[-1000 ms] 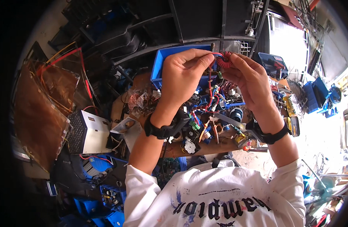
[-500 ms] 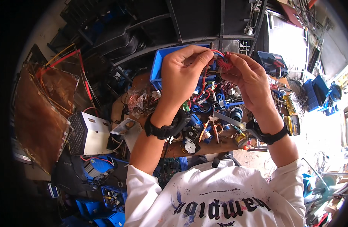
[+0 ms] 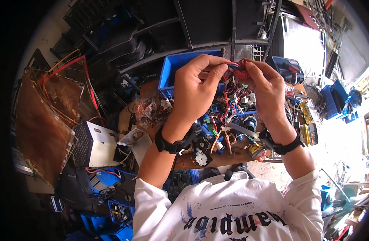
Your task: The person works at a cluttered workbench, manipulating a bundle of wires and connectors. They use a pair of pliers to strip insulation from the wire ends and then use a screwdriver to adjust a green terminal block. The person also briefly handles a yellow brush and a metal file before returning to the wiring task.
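Raised over the workbench, my right hand grips a ring-shaped coil wound with red wire. My left hand is closed in a pinch between thumb and forefinger on red and blue wires that run to this coil. Both hands nearly meet around it, and the right fingers partly hide it. A dark wristband sits on each wrist. Behind the left hand stands a blue bin, partly covered by that hand.
Cluttering the wooden bench are loose wires, small motors and pliers. A white metal case stands to the left, beside a rusty brown panel. At the right lie a yellow bit set and a blue container.
Both hands have shifted slightly downward in the view, with the coil and wires still held. The coil has turned a little between the fingers.
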`<state>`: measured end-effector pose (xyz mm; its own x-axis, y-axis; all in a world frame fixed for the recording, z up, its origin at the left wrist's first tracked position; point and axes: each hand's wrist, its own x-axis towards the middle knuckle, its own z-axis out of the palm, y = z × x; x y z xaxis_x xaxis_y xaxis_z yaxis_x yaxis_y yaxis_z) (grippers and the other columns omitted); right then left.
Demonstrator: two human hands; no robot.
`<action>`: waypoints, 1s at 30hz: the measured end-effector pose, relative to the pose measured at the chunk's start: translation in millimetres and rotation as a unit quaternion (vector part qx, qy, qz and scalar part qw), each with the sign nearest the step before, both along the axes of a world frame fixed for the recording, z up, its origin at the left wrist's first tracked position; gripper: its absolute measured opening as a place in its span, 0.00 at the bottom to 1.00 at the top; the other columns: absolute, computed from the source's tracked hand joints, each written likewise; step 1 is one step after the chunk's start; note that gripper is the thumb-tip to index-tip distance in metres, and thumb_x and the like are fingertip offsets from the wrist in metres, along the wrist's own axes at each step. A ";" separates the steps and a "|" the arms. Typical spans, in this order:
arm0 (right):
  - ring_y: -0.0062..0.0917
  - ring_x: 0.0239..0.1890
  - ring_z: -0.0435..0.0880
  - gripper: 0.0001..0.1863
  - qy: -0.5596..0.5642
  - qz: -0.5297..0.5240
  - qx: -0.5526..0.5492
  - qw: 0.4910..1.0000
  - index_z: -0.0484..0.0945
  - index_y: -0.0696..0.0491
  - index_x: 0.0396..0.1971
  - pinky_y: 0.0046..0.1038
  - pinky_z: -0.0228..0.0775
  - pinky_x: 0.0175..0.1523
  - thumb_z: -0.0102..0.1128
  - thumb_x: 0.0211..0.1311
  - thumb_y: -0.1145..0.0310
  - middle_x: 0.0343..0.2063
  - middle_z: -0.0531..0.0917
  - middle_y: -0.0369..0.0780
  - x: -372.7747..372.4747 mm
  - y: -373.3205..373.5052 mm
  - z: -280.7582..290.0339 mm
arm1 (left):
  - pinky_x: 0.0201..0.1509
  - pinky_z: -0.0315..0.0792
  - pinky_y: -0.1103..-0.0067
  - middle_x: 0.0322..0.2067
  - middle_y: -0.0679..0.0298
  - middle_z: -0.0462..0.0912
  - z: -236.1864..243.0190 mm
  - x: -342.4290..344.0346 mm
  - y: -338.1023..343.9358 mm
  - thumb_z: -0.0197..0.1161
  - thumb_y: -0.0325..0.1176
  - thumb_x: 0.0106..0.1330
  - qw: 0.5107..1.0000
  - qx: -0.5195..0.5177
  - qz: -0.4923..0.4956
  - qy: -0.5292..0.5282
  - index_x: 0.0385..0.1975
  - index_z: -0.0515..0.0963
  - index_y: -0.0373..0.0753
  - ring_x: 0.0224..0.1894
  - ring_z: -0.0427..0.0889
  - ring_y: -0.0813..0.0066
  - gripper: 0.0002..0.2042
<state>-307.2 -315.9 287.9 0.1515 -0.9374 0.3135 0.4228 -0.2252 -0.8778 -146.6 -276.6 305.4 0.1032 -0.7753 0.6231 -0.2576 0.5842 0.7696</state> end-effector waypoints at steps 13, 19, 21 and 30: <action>0.21 0.38 0.83 0.11 -0.129 0.036 -0.035 0.990 0.78 0.63 0.44 0.23 0.78 0.48 0.55 0.67 0.74 0.39 0.83 0.43 -2.0 -3.7 -12.6 | 0.41 0.75 0.84 0.34 0.65 0.85 2.6 -14.5 21.8 0.68 0.28 0.60 0.998 0.047 -0.047 0.009 0.37 0.80 0.35 0.36 0.83 0.80 0.08; 0.25 0.41 0.83 0.13 -0.167 0.077 -0.050 0.982 0.75 0.64 0.48 0.26 0.77 0.50 0.53 0.68 0.72 0.42 0.82 0.45 0.0 -0.3 -12.2 | 0.40 0.75 0.83 0.35 0.65 0.85 -6.5 -20.3 24.6 0.69 0.25 0.57 0.999 0.031 -0.008 -0.044 0.38 0.81 0.36 0.38 0.84 0.79 0.10; 0.28 0.44 0.83 0.15 -0.165 0.096 -0.059 0.980 0.73 0.64 0.50 0.27 0.77 0.51 0.52 0.69 0.70 0.44 0.81 0.46 -1.8 -1.7 -12.8 | 0.39 0.75 0.83 0.35 0.65 0.85 -11.9 -22.1 20.8 0.68 0.25 0.57 0.999 0.008 -0.017 -0.039 0.38 0.81 0.36 0.38 0.84 0.79 0.09; 0.30 0.47 0.82 0.16 -0.164 0.134 -0.077 0.974 0.73 0.62 0.51 0.29 0.74 0.54 0.51 0.70 0.68 0.47 0.80 0.45 -4.6 -2.7 -18.8 | 0.37 0.75 0.77 0.32 0.59 0.82 -11.0 -23.6 21.3 0.71 0.23 0.50 0.996 -0.041 0.019 -0.074 0.33 0.81 0.35 0.34 0.83 0.66 0.10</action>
